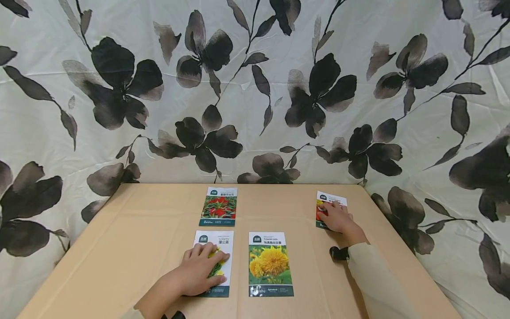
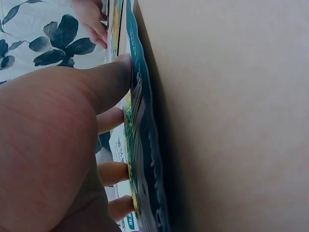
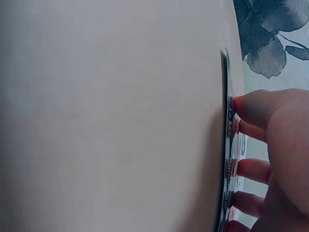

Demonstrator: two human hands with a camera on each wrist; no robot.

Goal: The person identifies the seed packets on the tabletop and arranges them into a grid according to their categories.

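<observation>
My left hand (image 1: 199, 268) rests with spread fingers on a seed packet (image 1: 220, 290) with a white top and yellow flowers, at the near left. In the left wrist view, the thumb and fingertips press on the face of that packet (image 2: 145, 87), whose teal edge is slightly wavy. At the far right, my right hand (image 1: 338, 219) lies over another seed packet (image 1: 328, 198), covering most of its red and yellow picture. The right wrist view has the fingertips touching this packet (image 3: 225, 145), seen nearly edge-on.
A red-flower seed packet (image 1: 218, 207) lies behind the left hand's packet. To the right of that hand is a yellow-flower seed packet (image 1: 271, 263). All lie on a tan table (image 1: 159, 208), against a floral cloth (image 1: 255, 110). A black wrist device (image 1: 338, 254) sits at the right wrist.
</observation>
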